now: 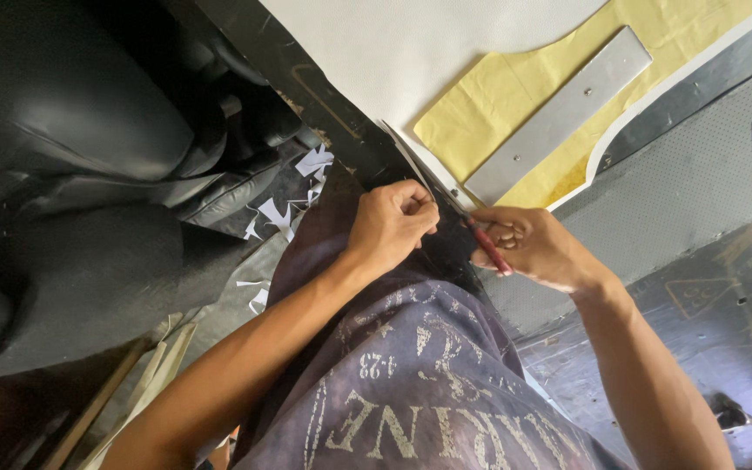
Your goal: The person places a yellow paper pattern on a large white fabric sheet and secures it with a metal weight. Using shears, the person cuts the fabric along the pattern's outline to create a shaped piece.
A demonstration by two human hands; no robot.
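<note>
My left hand [391, 222] is curled into a loose fist, pinching the edge of the white sheet material [411, 48] where it meets the counter's [689, 191] near edge. My right hand [533, 248] is closed around the red handles of a pair of scissors [480, 237], the blades pointing up toward the sheet's edge just beside my left knuckles. A yellow paper pattern [515, 87] lies on the sheet with a flat metal bar [559, 113] resting across it. The sheet's outline already follows the pattern along the right side, so that part looks cut; the stretch at my hands seems to be in progress. White offcuts [285, 209] lie scattered below by the black leather [89, 122].
</note>
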